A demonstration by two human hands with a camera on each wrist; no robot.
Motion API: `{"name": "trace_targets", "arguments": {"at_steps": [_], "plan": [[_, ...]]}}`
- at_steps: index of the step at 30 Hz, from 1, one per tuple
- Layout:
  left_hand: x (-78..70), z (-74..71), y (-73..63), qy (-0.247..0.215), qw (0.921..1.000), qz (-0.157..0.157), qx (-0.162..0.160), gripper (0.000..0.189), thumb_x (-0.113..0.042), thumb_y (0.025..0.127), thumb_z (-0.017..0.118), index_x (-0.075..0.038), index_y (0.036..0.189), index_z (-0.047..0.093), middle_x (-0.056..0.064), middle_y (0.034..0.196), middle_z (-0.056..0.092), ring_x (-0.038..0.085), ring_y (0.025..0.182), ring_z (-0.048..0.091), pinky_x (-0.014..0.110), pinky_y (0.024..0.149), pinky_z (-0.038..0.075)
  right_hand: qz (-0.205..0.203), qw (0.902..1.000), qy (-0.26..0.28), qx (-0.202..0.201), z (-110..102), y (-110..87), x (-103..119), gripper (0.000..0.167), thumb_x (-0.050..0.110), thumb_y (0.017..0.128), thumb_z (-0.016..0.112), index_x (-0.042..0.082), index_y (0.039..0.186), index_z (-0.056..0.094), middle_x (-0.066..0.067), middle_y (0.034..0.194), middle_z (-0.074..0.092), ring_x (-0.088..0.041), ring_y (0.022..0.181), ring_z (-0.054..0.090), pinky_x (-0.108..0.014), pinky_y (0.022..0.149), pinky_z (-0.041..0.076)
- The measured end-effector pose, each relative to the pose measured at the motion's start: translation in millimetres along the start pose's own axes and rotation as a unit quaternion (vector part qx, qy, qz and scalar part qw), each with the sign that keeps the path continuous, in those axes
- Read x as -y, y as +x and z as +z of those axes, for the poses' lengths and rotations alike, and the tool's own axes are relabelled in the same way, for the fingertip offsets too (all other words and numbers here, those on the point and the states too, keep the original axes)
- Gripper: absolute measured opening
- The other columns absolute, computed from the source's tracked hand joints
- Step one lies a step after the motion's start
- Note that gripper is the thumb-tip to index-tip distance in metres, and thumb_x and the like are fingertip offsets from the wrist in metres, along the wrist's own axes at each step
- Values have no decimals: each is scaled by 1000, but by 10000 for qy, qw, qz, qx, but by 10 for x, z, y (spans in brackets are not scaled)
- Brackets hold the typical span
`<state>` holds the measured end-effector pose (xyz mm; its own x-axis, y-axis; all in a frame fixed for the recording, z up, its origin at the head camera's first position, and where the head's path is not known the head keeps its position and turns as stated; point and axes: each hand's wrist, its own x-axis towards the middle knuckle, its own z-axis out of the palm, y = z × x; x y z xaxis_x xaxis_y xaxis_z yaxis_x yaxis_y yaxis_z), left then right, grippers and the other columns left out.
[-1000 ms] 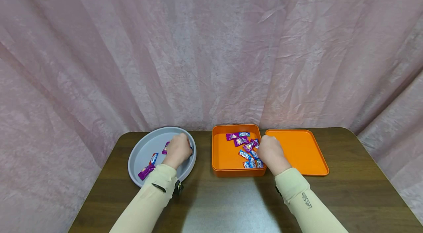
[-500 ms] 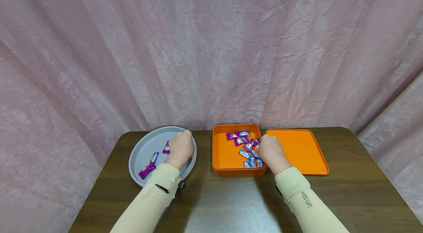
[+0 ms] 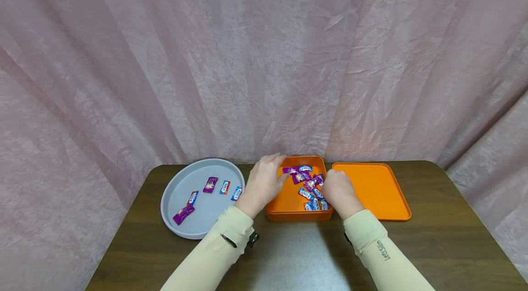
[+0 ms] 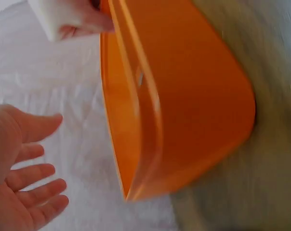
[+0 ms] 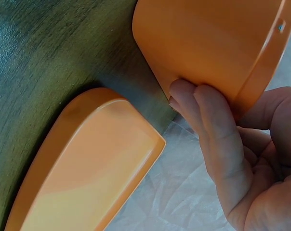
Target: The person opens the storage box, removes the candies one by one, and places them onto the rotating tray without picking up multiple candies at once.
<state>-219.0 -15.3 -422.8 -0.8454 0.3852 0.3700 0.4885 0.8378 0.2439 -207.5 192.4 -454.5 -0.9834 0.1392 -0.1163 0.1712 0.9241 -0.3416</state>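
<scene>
Above the left side of an orange box (image 3: 284,199), my left hand (image 3: 264,181) hovers with fingers spread and nothing in it. The left wrist view shows that hand (image 4: 25,173) apart from the box's wall. My right hand (image 3: 340,192) grips the box's right wall; in the right wrist view its fingers (image 5: 215,120) lie along the outside and the thumb is over the rim. Several wrapped candies, purple ones (image 3: 302,177) and blue ones (image 3: 305,194), lie in the box, mostly toward its right side.
To the left, a round grey tray (image 3: 177,190) holds several wrapped candies, purple (image 3: 210,184) and red-blue (image 3: 224,187). An orange lid (image 3: 375,190) lies just right of the box. All stand on a dark wooden table (image 3: 284,254), with a pink curtain (image 3: 264,62) behind.
My left hand has left the grey tray, moved right to the box and opened its fingers. Two candies it had covered now show in the tray. The right hand has stayed put.
</scene>
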Motion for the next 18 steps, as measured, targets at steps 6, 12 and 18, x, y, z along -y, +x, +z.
{"name": "trace_targets", "arguments": {"at_steps": [6,12,18], "plan": [[-187,240,-7,199,9963,620,557,63,-37,80,71,-16,135,48,8,140,49,29,130,45,41,107,37,64,10000,10,37,-4,-5,1,31,14,75,74,-7,95,63,-18,81,65,-27,64,59,-44,66,56],[-278,441,-34,256,9856,975,1359,60,-38,80,71,-23,135,50,8,144,45,33,137,35,43,109,33,29,10000,-24,53,-13,-7,-3,30,14,76,73,-7,95,62,-19,81,65,-29,65,62,-43,65,56],[-266,573,-40,175,9715,1137,2072,49,-35,83,69,-29,129,56,4,144,45,30,138,33,43,110,32,-40,10000,-68,25,-16,-9,-4,27,13,76,71,-7,93,64,-20,81,66,-30,66,62,-45,65,56]]}}
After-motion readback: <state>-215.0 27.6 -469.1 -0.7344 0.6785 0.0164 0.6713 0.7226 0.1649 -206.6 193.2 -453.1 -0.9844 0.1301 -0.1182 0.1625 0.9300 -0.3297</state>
